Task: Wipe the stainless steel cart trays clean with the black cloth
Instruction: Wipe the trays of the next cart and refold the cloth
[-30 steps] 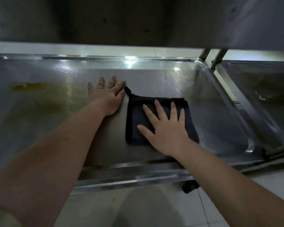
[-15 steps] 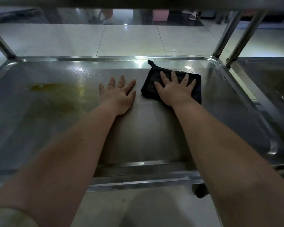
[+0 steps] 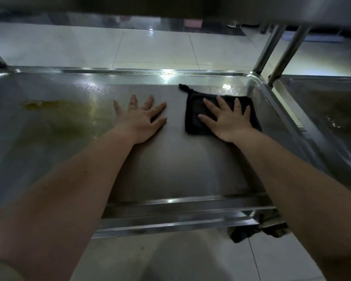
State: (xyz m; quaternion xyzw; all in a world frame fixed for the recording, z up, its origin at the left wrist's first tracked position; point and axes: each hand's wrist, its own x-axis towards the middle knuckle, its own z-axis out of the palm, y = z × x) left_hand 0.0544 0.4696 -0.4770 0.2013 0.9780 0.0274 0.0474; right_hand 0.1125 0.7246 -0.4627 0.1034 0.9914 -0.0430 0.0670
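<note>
A folded black cloth (image 3: 195, 110) lies flat on the stainless steel cart tray (image 3: 170, 169), right of centre and toward the far rim. My right hand (image 3: 229, 120) presses on it with fingers straight and spread. To the left of the cloth, my left hand (image 3: 140, 120) rests flat on the bare steel, fingers spread, not touching the cloth. A yellowish-brown stain (image 3: 53, 114) spreads over the tray's left part, and water droplets glisten near the far rim.
A second steel tray (image 3: 328, 118) adjoins on the right, behind two upright cart posts (image 3: 272, 49). An upper shelf (image 3: 170, 7) overhangs the top of the view. White floor tiles (image 3: 150, 49) lie beyond and below the cart. A dark caster (image 3: 243, 234) sits under the near right corner.
My right hand slid the cloth from the near middle of the tray out to the far rim, then drew it slightly back and to the right. The left hand stayed flat in place.
</note>
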